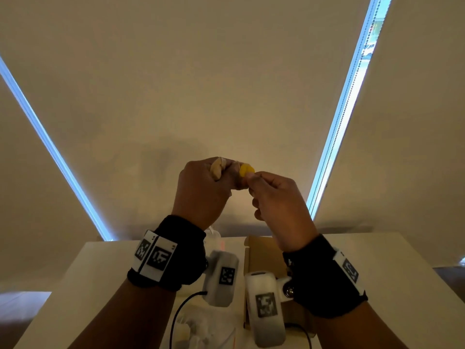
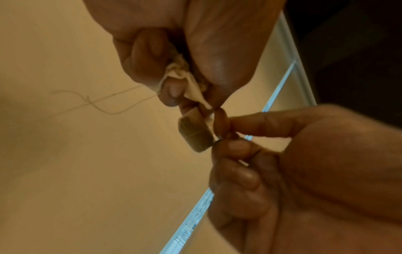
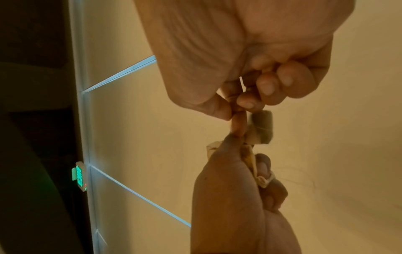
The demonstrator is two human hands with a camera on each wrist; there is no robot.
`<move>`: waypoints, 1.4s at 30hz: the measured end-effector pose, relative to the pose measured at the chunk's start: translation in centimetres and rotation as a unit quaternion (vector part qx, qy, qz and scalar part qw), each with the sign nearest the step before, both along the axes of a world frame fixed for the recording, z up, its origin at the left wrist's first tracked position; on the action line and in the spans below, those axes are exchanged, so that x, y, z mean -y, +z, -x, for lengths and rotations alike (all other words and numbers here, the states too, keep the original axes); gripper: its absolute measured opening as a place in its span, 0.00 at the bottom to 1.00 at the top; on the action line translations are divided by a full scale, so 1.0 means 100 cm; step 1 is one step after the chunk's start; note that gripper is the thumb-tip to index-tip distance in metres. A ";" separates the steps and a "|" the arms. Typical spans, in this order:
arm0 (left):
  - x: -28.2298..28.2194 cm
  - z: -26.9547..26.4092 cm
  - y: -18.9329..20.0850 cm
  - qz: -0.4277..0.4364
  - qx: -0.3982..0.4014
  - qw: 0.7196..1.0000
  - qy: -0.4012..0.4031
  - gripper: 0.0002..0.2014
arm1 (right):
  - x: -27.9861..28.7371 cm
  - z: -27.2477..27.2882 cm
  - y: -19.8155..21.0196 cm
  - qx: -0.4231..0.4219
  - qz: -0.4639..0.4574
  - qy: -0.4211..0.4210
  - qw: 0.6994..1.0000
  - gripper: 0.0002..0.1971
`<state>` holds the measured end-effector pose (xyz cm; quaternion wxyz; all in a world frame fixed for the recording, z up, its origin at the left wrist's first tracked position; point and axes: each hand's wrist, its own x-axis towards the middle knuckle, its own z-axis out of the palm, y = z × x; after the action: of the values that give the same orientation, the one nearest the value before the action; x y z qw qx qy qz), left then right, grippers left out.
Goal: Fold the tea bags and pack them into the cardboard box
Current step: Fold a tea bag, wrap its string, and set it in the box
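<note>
The cardboard box (image 1: 261, 258) sits on the white surface (image 1: 88, 285), toward its far edge and right of centre, below the raised right wrist. Its inside is hidden behind the wrist cameras, so what it holds cannot be told. A blurred heap of pale tea bags (image 1: 191, 331) lies on the near part of the surface, below the left forearm.

Both hands are lifted well above the surface, in front of a beige roller blind (image 1: 226, 84). The left hand (image 1: 201, 190) has its fingers (image 2: 150, 56) curled round a crumpled tea bag (image 2: 180, 72), pale paper bunching out between them. The right hand (image 1: 274, 197) pinches the yellow tag (image 1: 246, 170) between thumb and forefinger, its other fingers curled in. The two hands touch at the fingertips. In the left wrist view a thin string (image 2: 97, 103) loops loose in the air beside the left hand.

Bare surface lies to the left of the box and the tea bags. Bright window strips (image 1: 347, 109) show at the edges of the blind
</note>
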<state>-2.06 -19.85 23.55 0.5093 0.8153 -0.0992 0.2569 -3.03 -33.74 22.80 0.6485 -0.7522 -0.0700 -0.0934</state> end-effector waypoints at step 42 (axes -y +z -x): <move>-0.002 -0.009 0.020 0.482 -0.280 0.796 -0.238 0.18 | 0.011 -0.005 0.020 -0.043 -0.050 0.122 0.990 0.10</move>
<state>-1.15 -19.68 25.51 0.8868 0.4518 -0.0060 -0.0975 -2.54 -34.81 24.83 0.6945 -0.7077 -0.1287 0.0155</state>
